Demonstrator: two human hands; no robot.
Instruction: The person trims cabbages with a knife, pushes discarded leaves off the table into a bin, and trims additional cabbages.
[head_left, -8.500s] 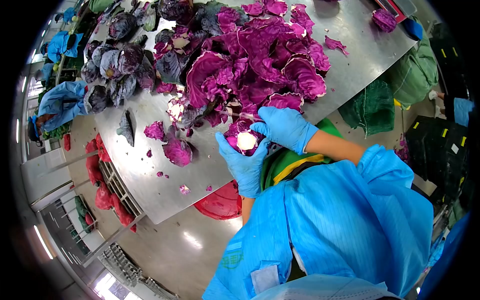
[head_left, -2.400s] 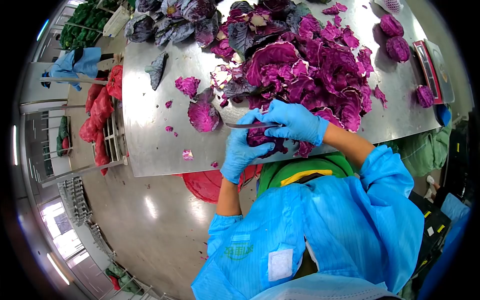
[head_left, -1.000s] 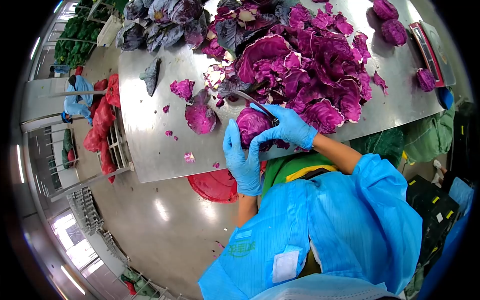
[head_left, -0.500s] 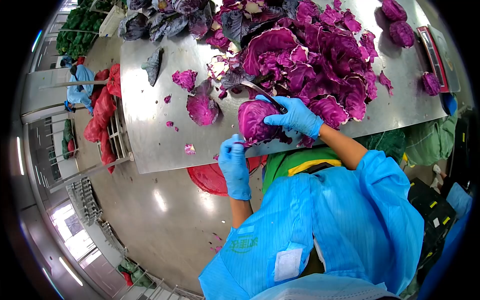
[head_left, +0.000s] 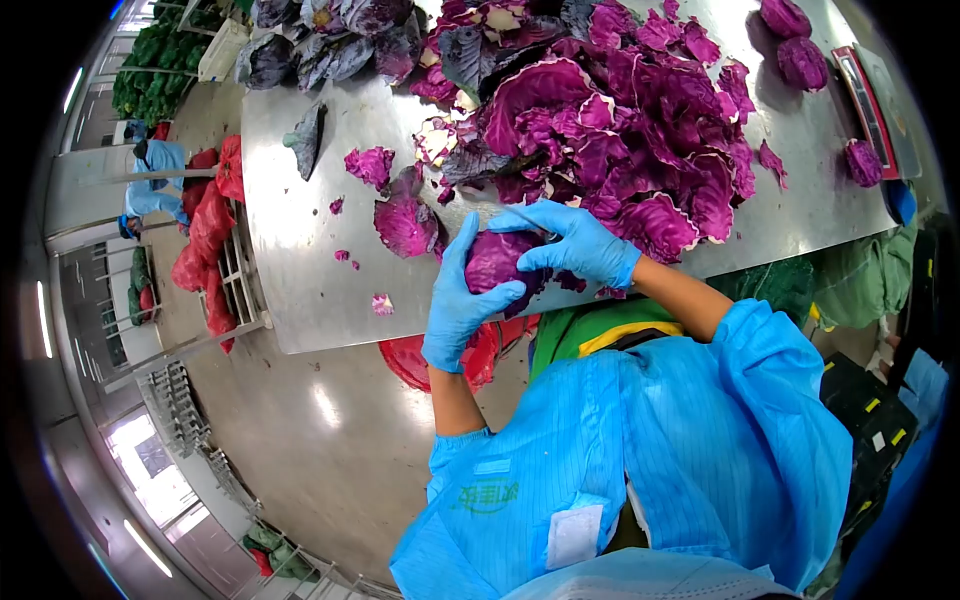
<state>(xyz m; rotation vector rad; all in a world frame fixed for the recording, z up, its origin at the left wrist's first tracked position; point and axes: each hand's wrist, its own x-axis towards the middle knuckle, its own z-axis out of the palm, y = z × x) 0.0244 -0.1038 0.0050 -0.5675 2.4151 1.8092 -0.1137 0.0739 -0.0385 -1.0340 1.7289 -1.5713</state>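
Observation:
Close to the table's near edge, a round red cabbage sits between my two blue-gloved hands. My left hand cups its left and near side, thumb across the front and fingers up along the left. From the right, my right hand holds a knife, with fingers also resting on the cabbage. The knife's handle is mostly hidden in the glove and its blade is blurred, pointing left beyond the cabbage. A large heap of purple trimmed leaves lies just past my hands.
Dark untrimmed cabbages crowd the far left of the steel table. Smooth cabbages lie at the far right, near a red-edged tray. Red sacks and a person in blue are off to the left.
My left hand has risen from below the cabbage to wrap its left side. The cabbage has turned and shifted slightly left, while my right hand keeps the knife.

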